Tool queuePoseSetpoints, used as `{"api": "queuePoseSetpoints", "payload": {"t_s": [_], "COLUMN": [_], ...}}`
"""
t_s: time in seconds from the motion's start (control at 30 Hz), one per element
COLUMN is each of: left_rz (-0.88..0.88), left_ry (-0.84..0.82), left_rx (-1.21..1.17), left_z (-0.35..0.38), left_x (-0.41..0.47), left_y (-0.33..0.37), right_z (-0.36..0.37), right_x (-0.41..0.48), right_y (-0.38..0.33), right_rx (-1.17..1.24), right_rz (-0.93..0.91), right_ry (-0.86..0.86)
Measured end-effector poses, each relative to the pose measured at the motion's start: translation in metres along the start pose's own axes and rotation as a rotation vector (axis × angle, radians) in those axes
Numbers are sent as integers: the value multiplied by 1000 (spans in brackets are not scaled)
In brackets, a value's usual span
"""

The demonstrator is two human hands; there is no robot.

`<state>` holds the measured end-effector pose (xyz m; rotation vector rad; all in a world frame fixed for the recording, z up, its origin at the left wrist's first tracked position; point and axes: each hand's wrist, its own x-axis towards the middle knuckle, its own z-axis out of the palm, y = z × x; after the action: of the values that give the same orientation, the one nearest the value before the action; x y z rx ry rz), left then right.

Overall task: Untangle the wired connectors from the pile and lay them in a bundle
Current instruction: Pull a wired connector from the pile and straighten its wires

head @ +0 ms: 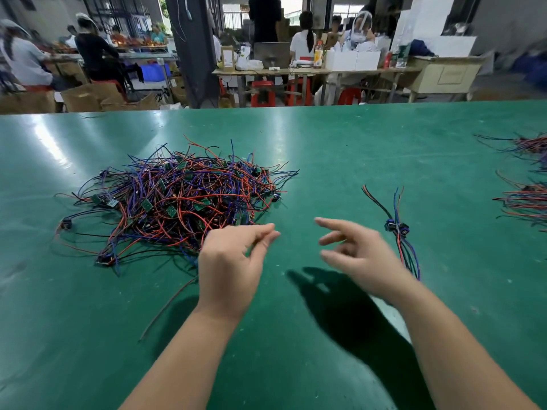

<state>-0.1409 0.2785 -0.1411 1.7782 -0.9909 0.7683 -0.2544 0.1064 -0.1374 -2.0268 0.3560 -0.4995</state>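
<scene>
Left hand (231, 261) and right hand (361, 255) hover empty, fingers loose, between one pile (177, 196) and one bundle (398, 229).

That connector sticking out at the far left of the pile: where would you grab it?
Pinch the connector by its dark body, coming from the left. It lies on the table clear of the pile, its wires trailing right into the tangle, so that side is likely free. The left hand is nearer.
</scene>
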Motion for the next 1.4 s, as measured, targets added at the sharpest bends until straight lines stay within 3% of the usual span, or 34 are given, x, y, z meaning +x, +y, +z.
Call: {"api": "queuePoseSetpoints", "payload": {"t_s": [0.03,0.1,0.2,0.27,0.37,0.47,0.53,0.7,0.77,1.0,1.17,1.4], "left_rz": [56,180,299,283,119,-233,-434,-428,-476,-945,-1122,-1177], "left_ry": [-11,-73,-230,-282,-238,-49,-6,-395,-444,-499,-508,-533], "left_rx": [-43,-122,-191,-229,-367,-544,-610,-557,-632,-1193,-1181,-1167], "left_z": [3,9,17,20,16,13,12,13,16,16,17,19], "left_x": [-4,-11,-19,-21,-18,-12,-7,-6,-10,-6,-5,-9], "left_y": [5,15,29,34,36,31,24,20,26,44,44,42], "right_z": [11,27,33,32,26,19,13,7,7,6,9,12], "right_x": [-1,0,3,5,6,8,8,5,4,2,2,0], "right_y": [-3,-4,-1,1,-1,-4,-7,-13,-16,-19,-17,-16], "right_rx": [33,103,38,112,449,750,887,1075,1148,1109,992,838], "right_rz": [-5,10,6,38,109,173,208,271,272,273,290,297], "right_ry": [-121,-201,-133,-47,91,198,205,151,131,63,13,-18]}}
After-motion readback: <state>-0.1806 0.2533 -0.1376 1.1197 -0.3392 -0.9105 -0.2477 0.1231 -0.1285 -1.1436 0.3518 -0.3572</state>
